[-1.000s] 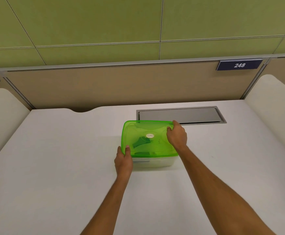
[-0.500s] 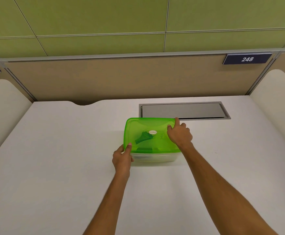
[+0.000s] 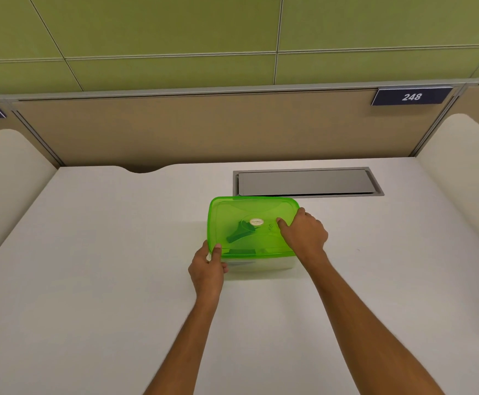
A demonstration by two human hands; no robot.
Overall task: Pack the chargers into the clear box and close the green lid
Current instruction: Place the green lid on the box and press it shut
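Observation:
The clear box (image 3: pixel 261 265) stands on the white desk, a little past the middle. The translucent green lid (image 3: pixel 241 212) lies flat on top of it, with a round sticker at its centre. Dark charger shapes (image 3: pixel 236 235) show through the lid. My left hand (image 3: pixel 208 266) grips the box's near left corner, thumb on the lid's edge. My right hand (image 3: pixel 303 235) rests on the lid's right side, fingers pressing down on top.
A grey cable hatch (image 3: pixel 306 182) is set into the desk just behind the box. A tan partition with a "248" plate (image 3: pixel 410 96) closes the back. White rounded side panels (image 3: pixel 466 178) flank the desk left and right.
The view has shifted slightly. My right hand slid from the lid's far right corner down along its right side. My left hand stays at the near left corner.

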